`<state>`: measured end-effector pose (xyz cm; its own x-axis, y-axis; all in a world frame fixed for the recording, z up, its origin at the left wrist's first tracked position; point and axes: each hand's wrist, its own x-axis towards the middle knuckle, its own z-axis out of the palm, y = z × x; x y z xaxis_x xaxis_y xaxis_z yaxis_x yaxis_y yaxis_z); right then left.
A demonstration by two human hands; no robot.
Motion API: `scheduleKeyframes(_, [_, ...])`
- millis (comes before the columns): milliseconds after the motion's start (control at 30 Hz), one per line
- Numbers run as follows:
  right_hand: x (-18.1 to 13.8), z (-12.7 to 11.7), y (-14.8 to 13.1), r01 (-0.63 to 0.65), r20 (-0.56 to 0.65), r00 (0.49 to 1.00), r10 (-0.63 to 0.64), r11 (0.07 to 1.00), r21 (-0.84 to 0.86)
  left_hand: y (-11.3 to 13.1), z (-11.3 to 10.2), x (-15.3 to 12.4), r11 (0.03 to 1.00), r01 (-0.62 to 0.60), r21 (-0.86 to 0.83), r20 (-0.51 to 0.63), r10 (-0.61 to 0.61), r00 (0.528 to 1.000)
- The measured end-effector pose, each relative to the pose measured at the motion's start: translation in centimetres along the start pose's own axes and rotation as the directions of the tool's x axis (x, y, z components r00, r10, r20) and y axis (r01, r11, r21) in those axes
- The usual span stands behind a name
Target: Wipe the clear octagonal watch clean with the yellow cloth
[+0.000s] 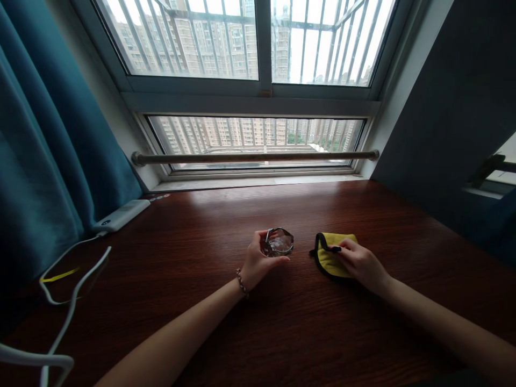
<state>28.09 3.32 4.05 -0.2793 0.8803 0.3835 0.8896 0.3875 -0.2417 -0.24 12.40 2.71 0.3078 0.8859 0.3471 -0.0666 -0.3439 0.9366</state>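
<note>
My left hand grips a small clear glass dish with faceted sides, which rests on the dark wooden table. The thumb lies under its near edge and the fingers wrap its left side. A bead bracelet circles that wrist. To the right, my right hand rests flat on a folded yellow cloth with a black border, the fingertips pressing its upper part. Dish and cloth lie a short way apart.
A white power bank lies at the table's far left with white cables trailing toward me. Teal curtain hangs on the left. A window with a metal rail runs along the table's far edge; a dark wall stands on the right.
</note>
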Motion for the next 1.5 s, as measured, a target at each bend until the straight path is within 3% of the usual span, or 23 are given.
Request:
scheduleKeyframes(67, [-0.1, -0.7, -0.6, 0.001, -0.045, 0.999, -0.003, 0.999, -0.037, 0.1, 0.0, 0.0, 1.0, -0.001, 0.006, -0.002, 0.001, 1.0])
scheduleKeyframes(200, [0.2, -1.8, -2.4, 0.084, 0.215, 0.974, -0.065, 0.993, -0.081, 0.1, 0.1, 0.0, 1.0, -0.003, 0.008, -0.003, 0.003, 1.0])
scheduleKeyframes(233, [0.4, -1.9, -2.7, 0.071, 0.234, 0.971, -0.053, 0.995, -0.071, 0.1, 0.1, 0.0, 1.0, -0.003, 0.008, -0.003, 0.003, 1.0])
scheduleKeyframes(267, [0.7, -2.0, -2.7, 0.039, 0.197, 0.98, -0.027, 0.998, -0.056, 0.1, 0.1, 0.1, 1.0, -0.002, 0.007, -0.004, 0.002, 1.0])
scheduleKeyframes(367, [1.7, -1.3, -2.5, -0.077, -0.07, 0.995, 0.076, 0.997, -0.009, 0.2, 0.1, 0.1, 1.0, -0.001, 0.007, -0.004, 0.001, 1.0])
scheduleKeyframes(433, [2.1, 0.3, -2.4, -0.117, -0.093, 0.989, 0.111, 0.991, -0.059, 0.2, 0.1, 0.1, 1.0, 0.0, 0.006, -0.002, 0.0, 1.0])
scheduleKeyframes(500, [2.2, 2.3, -2.4, -0.134, 0.051, 0.988, 0.145, 0.975, -0.176, 0.2, 0.1, 0.0, 1.0, 0.001, 0.004, -0.001, -0.001, 1.0])
scheduleKeyframes(600, [2.1, 4.2, -2.2, -0.165, 0.238, 0.945, 0.222, 0.957, -0.238, 0.2, 0.1, 0.0, 1.0, 0.003, 0.001, -0.004, -0.003, 1.0])
scheduleKeyframes(733, [2.7, 3.2, -0.8, -0.248, 0.373, 0.894, 0.248, 0.967, -0.047, 0.1, 0.1, -0.1, 1.0, 0.007, -0.009, 0.0, -0.007, 1.0])
scheduleKeyframes(833, [2.6, 2.2, 0.7, -0.344, 0.225, 0.917, 0.329, 0.938, 0.032, 0.1, 0.1, 0.0, 1.0, 0.014, -0.011, 0.004, -0.014, 1.0])
scheduleKeyframes(900, [1.9, 2.6, 1.6, -0.35, 0.063, 0.932, 0.358, 0.931, -0.104, 0.1, 0.1, 0.0, 1.0, 0.015, -0.01, 0.003, -0.015, 1.0])
scheduleKeyframes(1033, [0.5, 4.4, 2.8, -0.328, 0.12, 0.92, 0.373, 0.901, -0.284, 0.0, 0.1, 0.0, 1.0, 0.016, -0.005, 0.007, -0.016, 1.0])
scheduleKeyframes(1133, [1.0, 3.7, 3.9, -0.323, 0.146, 0.924, 0.352, 0.927, -0.19, 0.0, 0.1, -0.1, 1.0, 0.018, 0.001, 0.005, -0.018, 1.0])
scheduleKeyframes(1233, [2.3, 0.9, 5.5, -0.345, 0.162, 0.926, 0.341, 0.939, -0.003, 0.2, 0.0, -0.1, 1.0, 0.019, 0.011, -0.002, -0.019, 1.0])
scheduleKeyframes(1300, [3.0, -1.0, 6.5, -0.383, 0.275, 0.893, 0.356, 0.922, 0.05, 0.3, 0.0, 0.0, 1.0, 0.019, 0.02, -0.002, -0.019, 1.0])
scheduleKeyframes(1333, [3.1, -1.8, 7.0, -0.421, 0.373, 0.852, 0.367, 0.904, 0.072, 0.3, 0.0, 0.0, 1.0, 0.019, 0.023, 0.0, -0.019, 1.0])
scheduleKeyframes(1433, [3.1, -3.3, 8.1, -0.579, 0.61, 0.717, 0.337, 0.776, 0.252, 0.1, 0.0, 0.0, 0.999, 0.018, 0.032, 0.008, -0.019, 1.0])
scheduleKeyframes(1500, [3.1, -4.0, 9.5, -0.676, 0.638, 0.704, 0.313, 0.57, 0.467, -0.2, -0.1, 0.1, 0.999, 0.02, 0.042, 0.012, -0.02, 1.0])
